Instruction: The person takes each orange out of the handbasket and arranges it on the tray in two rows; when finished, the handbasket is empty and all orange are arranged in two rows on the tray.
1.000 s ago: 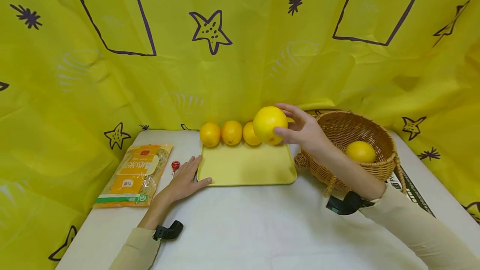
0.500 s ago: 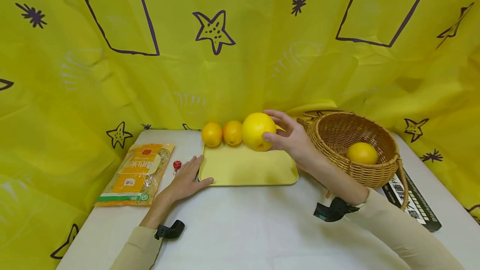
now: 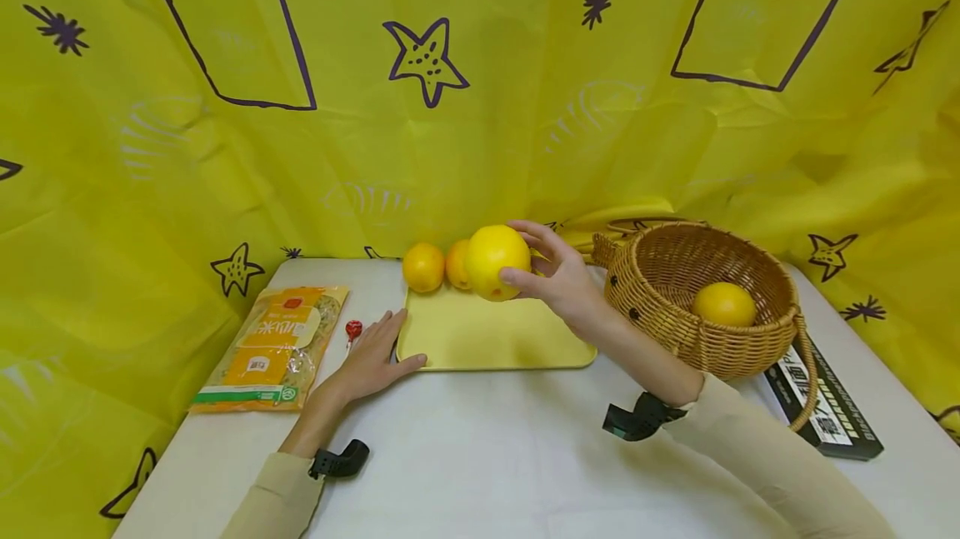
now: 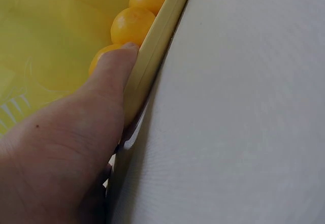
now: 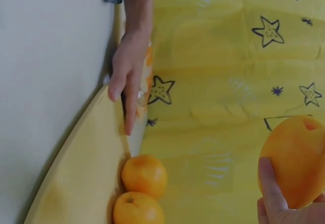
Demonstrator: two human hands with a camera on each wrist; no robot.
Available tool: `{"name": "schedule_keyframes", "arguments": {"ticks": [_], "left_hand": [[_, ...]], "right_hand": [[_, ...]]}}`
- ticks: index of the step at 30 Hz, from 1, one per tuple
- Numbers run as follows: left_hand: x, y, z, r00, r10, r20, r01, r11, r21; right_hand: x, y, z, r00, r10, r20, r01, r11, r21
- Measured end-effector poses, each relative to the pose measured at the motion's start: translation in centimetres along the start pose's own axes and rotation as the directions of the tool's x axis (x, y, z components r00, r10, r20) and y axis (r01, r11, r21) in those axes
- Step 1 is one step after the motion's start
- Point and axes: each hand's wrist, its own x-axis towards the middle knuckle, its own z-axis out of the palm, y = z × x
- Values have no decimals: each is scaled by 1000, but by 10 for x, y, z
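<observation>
My right hand (image 3: 551, 272) holds an orange (image 3: 497, 262) between thumb and fingers, raised above the back of a yellow tray (image 3: 495, 339). The held orange (image 5: 294, 160) is also at the lower right of the right wrist view. Along the tray's back edge stand oranges in a row; the leftmost orange (image 3: 423, 267) shows whole, while its neighbour (image 3: 456, 266) is partly covered by the held one. The left wrist view has three of them, the middle orange (image 4: 133, 27) among these. My left hand (image 3: 371, 360) rests against the tray's left edge, fingers straight and thumb at the front corner.
A wicker basket (image 3: 675, 339) with one orange (image 3: 723, 305) inside stands at the right, beside a black-and-white box (image 3: 832, 406). Left of the tray lie a packaged bag of grain (image 3: 270, 347) and a red lollipop (image 3: 353, 329). A yellow patterned cloth (image 3: 480, 147) hangs behind the table.
My right hand has carried the orange leftward along the back of the tray, away from the basket, uncovering more of the basket and box. My left hand stays at the tray's edge.
</observation>
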Motion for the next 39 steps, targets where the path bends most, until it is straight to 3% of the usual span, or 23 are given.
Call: {"name": "schedule_keyframes", "arguments": {"ticks": [4, 14, 25, 32, 37, 39], "left_hand": [[0, 0, 0, 1000, -1, 9, 1, 1000, 2], [3, 1, -2, 1000, -14, 15, 14, 1000, -2], [3, 0, -1, 1000, -22, 22, 22, 1000, -1], [4, 0, -3, 1000, -17, 18, 18, 1000, -4], [4, 1, -2, 1000, -18, 21, 19, 1000, -9], [3, 1, -1, 1000, -16, 21, 17, 1000, -8]], "right_hand": [[11, 11, 5, 1000, -12, 17, 13, 999, -52], [43, 38, 28, 994, 57, 90, -56, 998, -10], [71, 83, 50, 970, 218, 103, -190, 955, -228], [80, 96, 59, 971, 221, 95, -166, 903, -396], [84, 105, 66, 977, 174, 125, -90, 863, -498], [84, 108, 69, 976, 160, 148, -65, 862, -503]]}}
